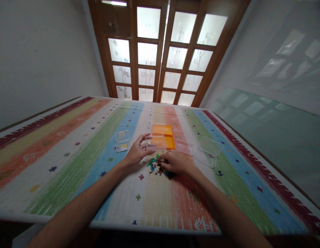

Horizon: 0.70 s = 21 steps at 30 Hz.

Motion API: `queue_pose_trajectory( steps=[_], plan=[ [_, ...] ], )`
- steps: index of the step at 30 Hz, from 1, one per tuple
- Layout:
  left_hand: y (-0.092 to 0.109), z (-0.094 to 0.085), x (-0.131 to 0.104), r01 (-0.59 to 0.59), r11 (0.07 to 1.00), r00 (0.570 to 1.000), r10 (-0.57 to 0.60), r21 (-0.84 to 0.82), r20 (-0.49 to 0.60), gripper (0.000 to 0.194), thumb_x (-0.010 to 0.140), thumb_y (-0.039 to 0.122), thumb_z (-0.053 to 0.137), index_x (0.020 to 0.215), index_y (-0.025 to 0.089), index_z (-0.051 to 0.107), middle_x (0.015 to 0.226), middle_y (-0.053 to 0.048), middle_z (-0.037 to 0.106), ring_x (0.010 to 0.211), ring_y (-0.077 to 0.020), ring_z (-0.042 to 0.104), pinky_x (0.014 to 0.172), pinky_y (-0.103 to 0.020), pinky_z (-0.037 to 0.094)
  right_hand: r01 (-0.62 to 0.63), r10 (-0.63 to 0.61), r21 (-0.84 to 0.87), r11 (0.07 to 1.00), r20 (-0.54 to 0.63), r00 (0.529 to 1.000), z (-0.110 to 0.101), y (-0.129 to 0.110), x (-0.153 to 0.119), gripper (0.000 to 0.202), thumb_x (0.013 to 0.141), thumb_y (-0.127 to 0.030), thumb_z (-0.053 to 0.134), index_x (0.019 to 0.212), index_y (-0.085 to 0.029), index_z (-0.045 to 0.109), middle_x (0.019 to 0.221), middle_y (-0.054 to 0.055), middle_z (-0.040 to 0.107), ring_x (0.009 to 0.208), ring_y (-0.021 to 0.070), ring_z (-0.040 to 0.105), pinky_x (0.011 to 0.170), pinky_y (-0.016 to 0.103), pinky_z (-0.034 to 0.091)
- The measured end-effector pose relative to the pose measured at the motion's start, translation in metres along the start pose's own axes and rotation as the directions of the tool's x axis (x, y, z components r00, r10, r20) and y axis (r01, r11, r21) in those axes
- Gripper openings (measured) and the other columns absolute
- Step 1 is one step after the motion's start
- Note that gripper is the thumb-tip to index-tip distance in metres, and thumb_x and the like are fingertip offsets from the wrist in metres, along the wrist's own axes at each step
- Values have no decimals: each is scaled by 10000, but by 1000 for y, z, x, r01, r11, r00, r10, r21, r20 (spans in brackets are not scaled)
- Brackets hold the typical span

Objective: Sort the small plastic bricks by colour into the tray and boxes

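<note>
My left hand (138,150) curves round the left end of a clear plastic box (156,142) with its lid up, thumb at the front edge and fingers behind. A few small pale pieces lie in that box. To its right, my right hand (173,162) is bent low over a loose pile of tiny blue, green and brown plastic pieces (153,166). Its thumb and forefinger are pinched together at the pile's edge; what sits between them is too small to name. Part of the pile is hidden under this hand.
Behind the clear box lies an orange tray (170,140). A small open clear case (123,146) with yellow pieces stands on the left. Two more clear containers, one nearer (184,147) and one farther right (208,155), lie open on the striped tablecloth (97,193).
</note>
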<state>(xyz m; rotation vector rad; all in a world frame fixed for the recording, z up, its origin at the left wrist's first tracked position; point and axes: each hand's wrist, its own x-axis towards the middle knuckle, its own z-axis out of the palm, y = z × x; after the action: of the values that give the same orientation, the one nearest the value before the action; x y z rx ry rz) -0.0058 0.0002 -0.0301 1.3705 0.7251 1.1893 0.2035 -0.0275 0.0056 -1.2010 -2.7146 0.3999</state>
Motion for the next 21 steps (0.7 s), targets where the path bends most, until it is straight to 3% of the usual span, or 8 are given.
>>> queue_pose_trajectory(
  steps=[21],
  plan=[
    [0,1,-1,11,1000,1000,-11,-19,7,688,711,181,815,1316,246,495,1382,-118,517,1088,-237,684,984,-468,559,-36,35,35,999,14,999,-1,0,3,197,814,-137,610,903,-190,777,784,34,732,673,126,583,623,223,349]
  ],
)
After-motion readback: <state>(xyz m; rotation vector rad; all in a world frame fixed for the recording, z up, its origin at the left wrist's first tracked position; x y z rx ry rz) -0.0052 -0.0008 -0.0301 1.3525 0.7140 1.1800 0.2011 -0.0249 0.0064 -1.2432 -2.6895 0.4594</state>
